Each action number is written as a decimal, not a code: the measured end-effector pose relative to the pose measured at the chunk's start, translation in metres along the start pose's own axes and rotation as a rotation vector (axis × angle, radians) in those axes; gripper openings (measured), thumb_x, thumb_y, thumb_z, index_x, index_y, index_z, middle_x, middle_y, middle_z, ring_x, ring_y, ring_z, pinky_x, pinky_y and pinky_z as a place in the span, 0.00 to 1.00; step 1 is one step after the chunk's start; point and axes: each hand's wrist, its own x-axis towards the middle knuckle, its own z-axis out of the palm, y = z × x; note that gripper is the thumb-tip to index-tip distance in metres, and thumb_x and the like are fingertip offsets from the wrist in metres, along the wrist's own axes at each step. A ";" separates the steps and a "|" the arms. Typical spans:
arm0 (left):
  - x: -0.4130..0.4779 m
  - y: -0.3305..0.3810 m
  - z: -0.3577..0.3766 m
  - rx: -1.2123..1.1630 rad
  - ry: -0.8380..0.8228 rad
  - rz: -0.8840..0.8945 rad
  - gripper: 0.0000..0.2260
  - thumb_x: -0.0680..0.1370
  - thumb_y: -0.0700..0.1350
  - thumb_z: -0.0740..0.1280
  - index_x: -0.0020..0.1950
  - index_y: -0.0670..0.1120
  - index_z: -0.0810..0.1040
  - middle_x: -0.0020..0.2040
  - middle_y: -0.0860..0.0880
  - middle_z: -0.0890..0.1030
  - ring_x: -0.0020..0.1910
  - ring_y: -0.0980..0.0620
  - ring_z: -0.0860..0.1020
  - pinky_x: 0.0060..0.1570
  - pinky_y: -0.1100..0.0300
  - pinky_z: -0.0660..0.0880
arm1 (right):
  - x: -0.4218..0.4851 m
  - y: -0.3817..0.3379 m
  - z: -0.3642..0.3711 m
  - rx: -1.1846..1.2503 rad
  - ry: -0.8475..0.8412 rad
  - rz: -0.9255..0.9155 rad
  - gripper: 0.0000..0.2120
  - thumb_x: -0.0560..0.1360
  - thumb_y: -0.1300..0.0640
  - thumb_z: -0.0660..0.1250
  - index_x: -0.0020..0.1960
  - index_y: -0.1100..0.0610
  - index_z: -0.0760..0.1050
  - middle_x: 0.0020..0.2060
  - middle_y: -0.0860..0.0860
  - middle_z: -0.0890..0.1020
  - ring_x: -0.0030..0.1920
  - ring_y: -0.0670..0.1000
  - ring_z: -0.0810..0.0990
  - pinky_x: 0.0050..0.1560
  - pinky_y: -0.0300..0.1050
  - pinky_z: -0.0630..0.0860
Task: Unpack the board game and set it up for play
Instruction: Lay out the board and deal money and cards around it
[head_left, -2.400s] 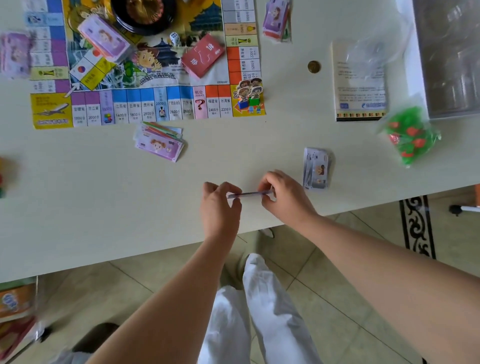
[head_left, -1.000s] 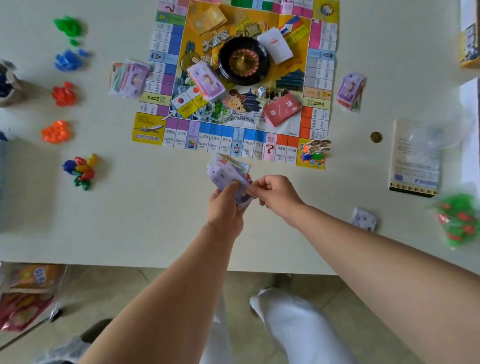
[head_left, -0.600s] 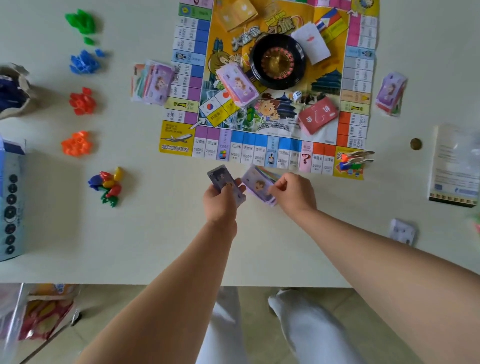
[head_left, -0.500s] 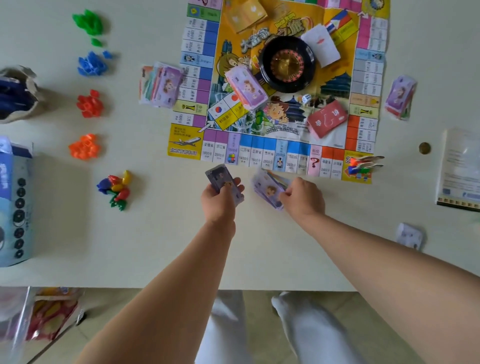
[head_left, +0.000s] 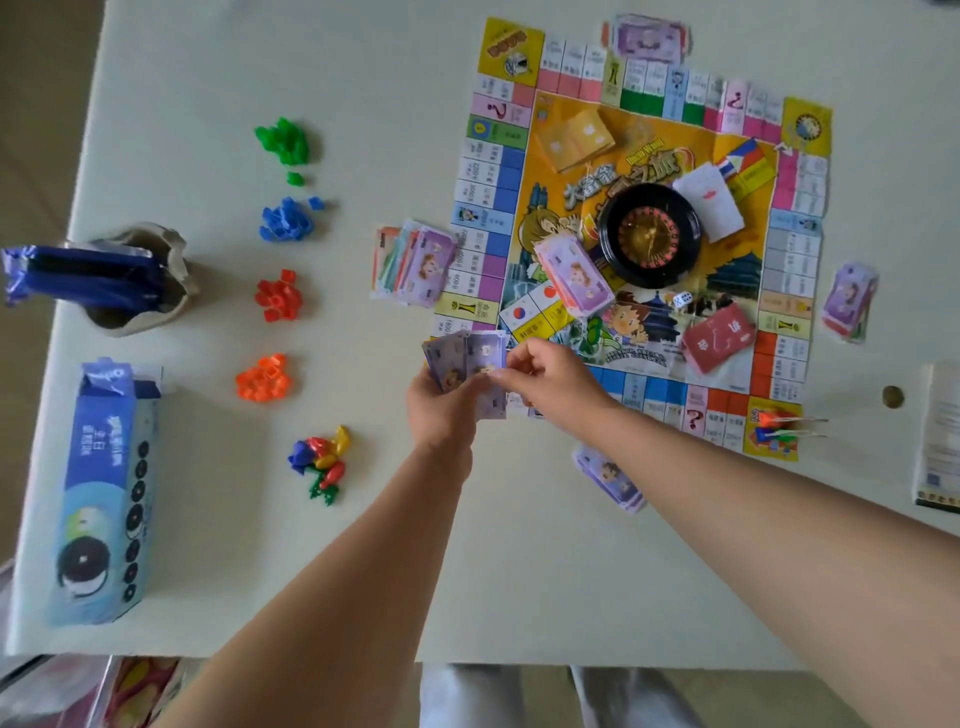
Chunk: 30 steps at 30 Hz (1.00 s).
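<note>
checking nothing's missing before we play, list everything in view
game board: 1, yellow centre, on table
roulette wheel: 1, black, board centre
die: 1, white, beside wheel
red cards: 1 stack, on board
yellow cards: 1 stack, on board
money stack: 1, purple, on board
money piles: 4, purple-topped, around board
house piles: 4, green, blue, red, orange, left of board
mixed pieces: 1 heap, multicoloured, by orange pile
coin: 1, brown, right of board
carton: 1, blue, left edge
cup: 1, beige, holds blue packet
left hand: holds fanned purple notes
right hand: pinches those notes
</note>
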 end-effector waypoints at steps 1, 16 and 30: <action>0.009 0.009 -0.006 0.012 0.005 0.014 0.12 0.67 0.34 0.73 0.46 0.45 0.79 0.43 0.42 0.82 0.40 0.46 0.79 0.47 0.46 0.79 | 0.010 -0.009 0.005 0.026 0.016 0.000 0.10 0.74 0.53 0.71 0.47 0.60 0.76 0.35 0.49 0.77 0.35 0.46 0.74 0.38 0.40 0.73; 0.083 0.064 -0.068 0.116 0.146 0.104 0.13 0.76 0.32 0.55 0.52 0.42 0.76 0.41 0.46 0.81 0.34 0.49 0.78 0.39 0.54 0.77 | 0.123 -0.077 0.048 -0.211 0.445 0.176 0.10 0.73 0.49 0.71 0.42 0.53 0.73 0.46 0.52 0.83 0.48 0.54 0.81 0.42 0.44 0.73; 0.074 0.093 0.027 0.232 -0.006 0.143 0.08 0.70 0.33 0.71 0.44 0.46 0.79 0.41 0.44 0.83 0.40 0.44 0.82 0.42 0.53 0.80 | 0.116 -0.080 -0.042 -0.038 0.129 -0.190 0.05 0.73 0.59 0.71 0.43 0.56 0.75 0.35 0.45 0.77 0.37 0.45 0.74 0.43 0.43 0.73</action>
